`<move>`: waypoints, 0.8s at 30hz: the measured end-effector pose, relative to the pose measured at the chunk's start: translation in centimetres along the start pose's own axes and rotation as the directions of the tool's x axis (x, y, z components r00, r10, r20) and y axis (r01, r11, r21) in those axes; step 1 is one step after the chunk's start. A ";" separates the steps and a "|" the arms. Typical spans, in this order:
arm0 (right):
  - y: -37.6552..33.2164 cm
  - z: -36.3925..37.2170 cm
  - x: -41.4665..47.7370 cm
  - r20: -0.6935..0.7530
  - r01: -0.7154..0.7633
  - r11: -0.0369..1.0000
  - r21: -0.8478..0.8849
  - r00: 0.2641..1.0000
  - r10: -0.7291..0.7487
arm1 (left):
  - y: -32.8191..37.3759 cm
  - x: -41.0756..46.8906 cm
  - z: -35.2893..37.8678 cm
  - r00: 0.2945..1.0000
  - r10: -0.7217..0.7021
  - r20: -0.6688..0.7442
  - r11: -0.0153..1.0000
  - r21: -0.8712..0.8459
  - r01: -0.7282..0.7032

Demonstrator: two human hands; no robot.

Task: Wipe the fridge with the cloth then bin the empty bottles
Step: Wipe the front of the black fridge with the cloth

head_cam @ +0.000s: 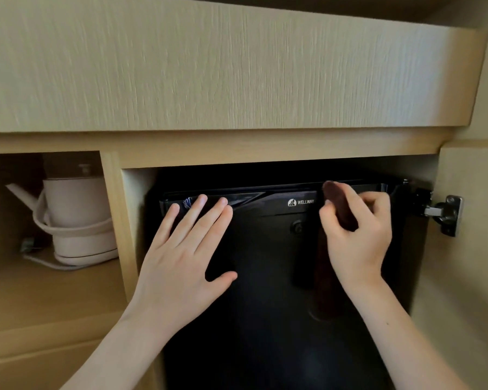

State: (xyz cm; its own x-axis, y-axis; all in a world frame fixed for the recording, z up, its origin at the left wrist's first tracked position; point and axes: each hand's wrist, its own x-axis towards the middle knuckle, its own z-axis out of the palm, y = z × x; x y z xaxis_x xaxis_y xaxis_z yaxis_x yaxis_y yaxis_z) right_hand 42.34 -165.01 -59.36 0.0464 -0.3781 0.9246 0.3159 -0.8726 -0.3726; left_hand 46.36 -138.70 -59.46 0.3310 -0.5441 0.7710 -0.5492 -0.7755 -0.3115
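A person's flat, empty left hand point(185, 249) braces the glossy black mini fridge point(265, 277) at nine o'clock while the right hand point(358, 235) clenches a dark brown cloth point(337, 204) at its top edge, two o'clock, where firm, overlapping strokes would likely clean best.

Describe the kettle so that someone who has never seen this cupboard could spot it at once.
Start at the black fridge set into the wooden cabinet, where the left hand lies flat on the door. Look left past the wooden divider into the open shelf beside it. The kettle stands there: pale pinkish-white, with a thin spout pointing left and its own cord looped round the body.
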 end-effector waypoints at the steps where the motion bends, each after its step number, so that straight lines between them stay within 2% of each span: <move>1: 0.3 -0.2 0.0 -0.011 -0.012 1.000 -0.001 1.000 0.012 | 0.2 0.1 0.1 1.000 0.007 0.002 1.000 0.004 -0.007; 3: -0.3 0.0 -0.3 -0.009 0.008 1.000 0.015 1.000 -0.008 | 0.8 0.2 0.4 1.000 0.011 -0.001 1.000 0.015 -0.011; 7: -2.1 1.3 -0.9 0.087 0.228 0.972 0.050 0.969 -0.231 | 2.0 1.0 1.1 0.998 0.041 -0.037 0.999 0.009 -0.041; 9: -1.6 1.3 -0.6 0.100 0.256 0.964 0.069 0.960 -0.262 | 2.9 1.6 1.5 0.997 0.056 -0.051 0.998 -0.008 -0.056; 12: 0.4 0.3 -0.1 0.089 0.198 0.979 0.043 0.976 -0.201 | 3.6 2.1 1.9 0.998 0.038 -0.052 0.999 -0.029 -0.040; 17: 5.6 -2.4 0.7 -0.001 -0.049 0.998 0.036 0.999 0.050 | 3.4 2.0 2.3 0.997 0.048 -0.058 0.999 -0.010 -0.049; 21: 7.2 -3.0 1.0 -0.079 -0.130 0.989 0.069 0.988 0.136 | 3.5 2.1 2.2 0.997 0.046 -0.059 0.999 0.015 -0.045; 24: 5.8 -1.6 -0.1 -0.159 -0.173 0.977 0.121 0.969 0.191 | 3.5 2.1 2.2 0.997 0.043 -0.060 0.999 0.021 -0.042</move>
State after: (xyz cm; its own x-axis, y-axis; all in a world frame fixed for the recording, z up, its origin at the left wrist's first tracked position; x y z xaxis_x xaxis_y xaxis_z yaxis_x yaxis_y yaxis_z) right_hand 42.60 -170.54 -61.72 -0.0453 -0.5820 0.8119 0.4155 -0.7501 -0.5145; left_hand 46.80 -143.26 -60.17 0.2603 -0.5566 0.7889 -0.5462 -0.7587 -0.3550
